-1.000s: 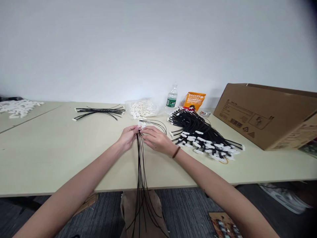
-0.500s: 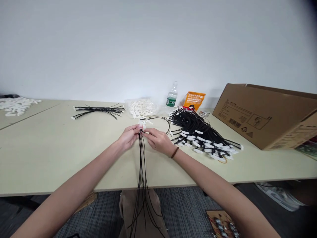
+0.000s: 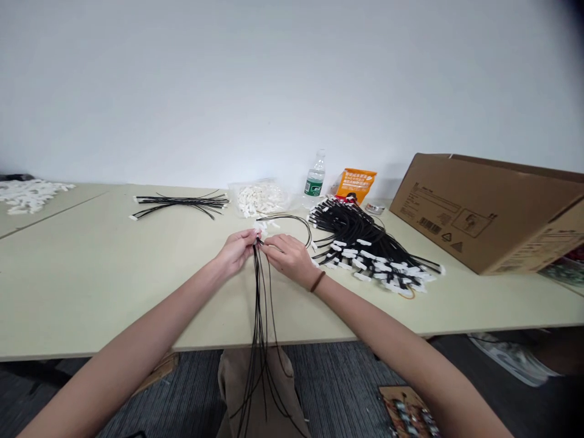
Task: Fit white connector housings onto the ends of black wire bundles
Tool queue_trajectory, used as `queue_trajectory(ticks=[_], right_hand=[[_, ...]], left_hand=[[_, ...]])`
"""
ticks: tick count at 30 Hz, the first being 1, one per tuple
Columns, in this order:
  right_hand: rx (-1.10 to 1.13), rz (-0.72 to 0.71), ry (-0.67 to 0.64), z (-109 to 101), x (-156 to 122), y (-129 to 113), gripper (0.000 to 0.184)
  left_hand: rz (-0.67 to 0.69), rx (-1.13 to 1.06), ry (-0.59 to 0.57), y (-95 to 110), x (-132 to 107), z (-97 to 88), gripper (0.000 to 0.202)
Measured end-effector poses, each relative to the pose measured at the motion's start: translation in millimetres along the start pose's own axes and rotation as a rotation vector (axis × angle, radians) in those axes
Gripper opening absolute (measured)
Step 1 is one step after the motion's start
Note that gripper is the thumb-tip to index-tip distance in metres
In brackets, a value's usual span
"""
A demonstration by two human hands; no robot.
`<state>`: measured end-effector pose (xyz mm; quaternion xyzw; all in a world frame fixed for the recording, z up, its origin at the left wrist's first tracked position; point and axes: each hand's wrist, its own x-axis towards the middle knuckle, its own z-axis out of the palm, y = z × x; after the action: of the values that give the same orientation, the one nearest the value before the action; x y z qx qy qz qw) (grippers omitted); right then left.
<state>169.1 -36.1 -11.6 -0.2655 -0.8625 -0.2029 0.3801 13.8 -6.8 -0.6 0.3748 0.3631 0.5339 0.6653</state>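
My left hand is closed in a pinch on a small white connector housing, mostly covered by its fingertips. Several thin black wires hang from it over the table's front edge and down to the lap. Close beside it, my right hand is also closed, thumb and fingers pinching a black wire near the connector. One strand falls apart from the others below the right fingertips. Just beyond the hands lie a few loose white connectors and a curved set of black wires.
A bag of white connectors lies behind my hands. To the right are a large pile of black cables, a bottle, an orange packet and a cardboard box. Leftward lie a wire bundle and white pieces.
Both hands stay at the connector, with small finger movements. One wire under my right hand now hangs further right of the others. The whole view has shifted slightly.
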Motion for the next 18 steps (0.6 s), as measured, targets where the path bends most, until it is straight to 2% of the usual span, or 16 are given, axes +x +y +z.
queue_trajectory(ticks=[3,8,11,13,15,18], right_hand=[[0.284,0.138,0.133,-1,3,0,0.016],[0.862,0.639,0.418,-14,15,8,0.014],[1.167,0.830,0.660,-24,18,27,0.018],[1.260,0.893,0.784,-31,17,44,0.019],[1.251,0.977,0.881,-35,13,59,0.019],[1.037,1.062,0.918,-37,8,70,0.022]], left_hand=[[0.050,-0.012,0.086,2,2,-1.5,0.003],[0.100,-0.032,0.225,5,4,-4.5,0.003],[0.096,-0.035,0.293,5,5,-5.3,0.005],[0.106,-0.036,0.314,4,6,-5.4,0.005],[0.102,-0.035,0.330,3,6,-5.2,0.005],[0.071,-0.028,0.315,2,6,-4.3,0.005]])
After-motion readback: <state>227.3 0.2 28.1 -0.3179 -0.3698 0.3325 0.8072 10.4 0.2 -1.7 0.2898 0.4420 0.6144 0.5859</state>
